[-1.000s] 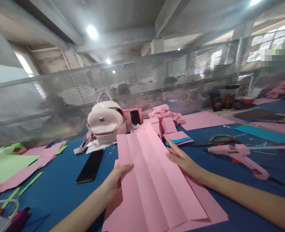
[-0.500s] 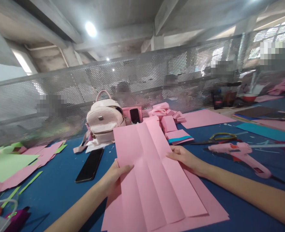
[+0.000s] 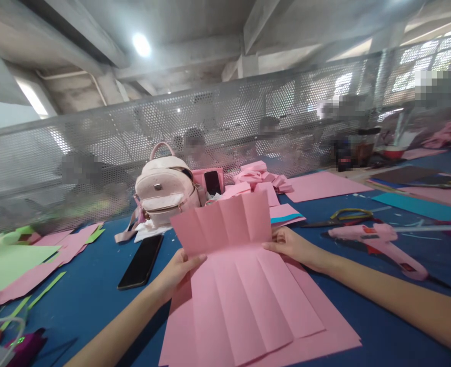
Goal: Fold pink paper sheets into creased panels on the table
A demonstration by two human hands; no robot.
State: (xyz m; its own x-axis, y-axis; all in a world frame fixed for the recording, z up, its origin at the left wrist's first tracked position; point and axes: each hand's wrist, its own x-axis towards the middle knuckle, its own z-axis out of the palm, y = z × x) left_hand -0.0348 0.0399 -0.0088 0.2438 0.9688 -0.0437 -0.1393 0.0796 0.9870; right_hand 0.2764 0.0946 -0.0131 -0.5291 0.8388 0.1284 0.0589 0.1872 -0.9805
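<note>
A mesh screen (image 3: 218,122) stands behind the blue table (image 3: 83,285). On the table, in front of the person, a creased pink sheet (image 3: 244,306) lies over more pink paper (image 3: 332,334), its far part bent upward. Beyond it sits a pale bag (image 3: 164,186); a glue gun (image 3: 386,247) lies to the right, a phone (image 3: 140,262) to the left. Left hand (image 3: 181,270) and right hand (image 3: 292,250) are clamped on the sheet's opposite edges near the bend, thumbs on top, other fingers partly hidden.

Left hand (image 3: 178,272) and right hand (image 3: 296,250) bare, forearms (image 3: 382,289) slim, uncovered
</note>
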